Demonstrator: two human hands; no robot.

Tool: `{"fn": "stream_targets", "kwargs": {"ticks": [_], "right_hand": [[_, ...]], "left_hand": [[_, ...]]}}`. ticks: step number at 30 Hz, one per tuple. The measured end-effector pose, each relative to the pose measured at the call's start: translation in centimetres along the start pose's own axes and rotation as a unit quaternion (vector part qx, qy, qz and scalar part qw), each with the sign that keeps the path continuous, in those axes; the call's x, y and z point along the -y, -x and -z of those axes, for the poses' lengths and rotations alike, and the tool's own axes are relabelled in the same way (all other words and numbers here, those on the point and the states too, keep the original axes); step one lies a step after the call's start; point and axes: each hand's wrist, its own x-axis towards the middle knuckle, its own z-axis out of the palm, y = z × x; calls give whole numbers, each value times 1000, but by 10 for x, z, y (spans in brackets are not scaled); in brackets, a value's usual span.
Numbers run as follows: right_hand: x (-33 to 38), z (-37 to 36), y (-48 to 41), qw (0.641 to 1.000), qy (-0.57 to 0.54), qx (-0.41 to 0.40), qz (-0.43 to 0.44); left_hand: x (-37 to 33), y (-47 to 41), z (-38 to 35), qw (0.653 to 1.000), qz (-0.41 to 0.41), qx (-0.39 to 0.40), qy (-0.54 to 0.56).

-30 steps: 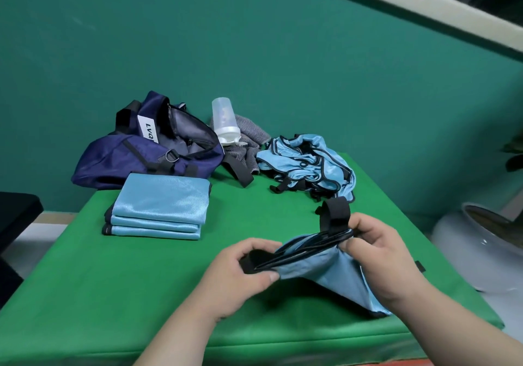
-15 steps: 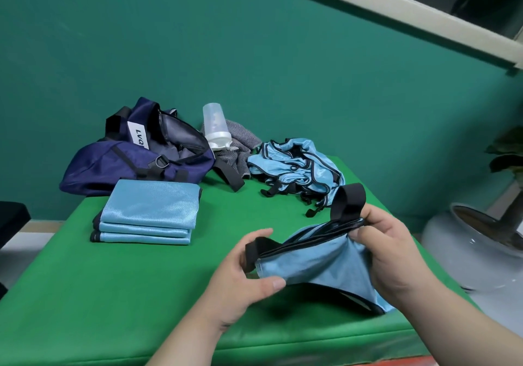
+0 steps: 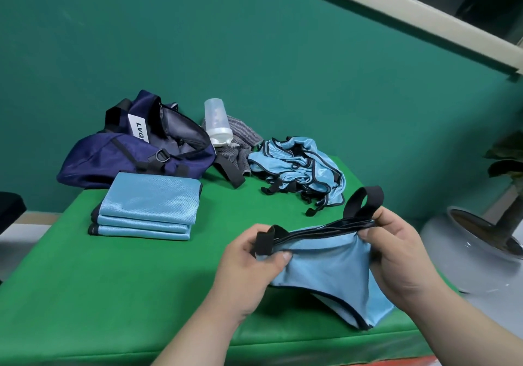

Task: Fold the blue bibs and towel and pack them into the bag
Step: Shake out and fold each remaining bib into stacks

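- The green table (image 3: 113,295) carries everything; the work goes on above its near right part.
- The navy bag (image 3: 93,162) lies at the far left with its mouth gaping, well apart from both hands.
- A loose heap of bibs (image 3: 300,164) waits unfolded at the far right. A grey towel (image 3: 246,136) is crumpled between the heap and the bag, behind a clear bottle (image 3: 216,122).
- The folded stack (image 3: 150,204), three layers deep, sits just in front of the bag.
- The held bib (image 3: 325,269) hangs between the hands. Its black-bound top edge is gathered and stretched left to right, and its lower corner droops towards the table's near edge.
- The left hand (image 3: 249,263) pinches the left end, its fingers (image 3: 284,256) clamped on strap and cloth.
- The right hand (image 3: 402,255) has its fingers (image 3: 389,220) curled tight over the right end, with a strap loop (image 3: 365,198) standing free above.
- The fold looks half made. The stack lies left of the bib and farther back, nearer the left hand, so the bib would travel that way.
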Motion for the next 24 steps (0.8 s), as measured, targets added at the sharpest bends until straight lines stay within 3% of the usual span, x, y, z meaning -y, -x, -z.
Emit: {"fn": "stream_targets", "kwargs": {"ticks": [18,24], "right_hand": [[37,2,35,998,-54,24,32],[75,1,49,993,-96,39,53]], "left_hand": [[-72,33,-18,993,8,-113,-31],[-129,41,-24,994,-57,-78,-58]]}}
